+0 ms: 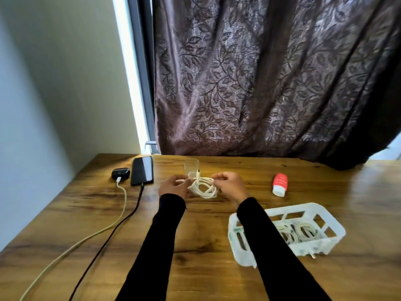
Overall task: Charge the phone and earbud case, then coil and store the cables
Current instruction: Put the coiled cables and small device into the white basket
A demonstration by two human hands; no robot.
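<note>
Your fingers were curled on both sides of a white cable point(202, 187), pinching it: left hand point(173, 186) held the left edge of the loops, right hand point(230, 185) held the right edge near the top. The cable was bunched in loose coils between the two hands, just above the wooden table point(195, 246), with one plug end sticking up by the right fingertips. You wore black sleeves on both arms.

A clear glass point(191, 167) stood just behind the coil.

Far left on the table, the phone point(142, 173) lay flat, screen dark, with a black cable point(121, 222) plugged into its near end. Just left of it sat the earbud case point(120, 173), dark, with a small green light, and a cream cable point(104, 229) plugged in. Both cables ran toward the near left edge.

On the right, a white slotted basket point(332, 227) sat near your right forearm, and held coiled pale cables point(297, 232). Behind it, well apart, a red and white tube point(279, 184) lay on the table.

A patterned dark curtain point(271, 79) hung behind the table.
</note>
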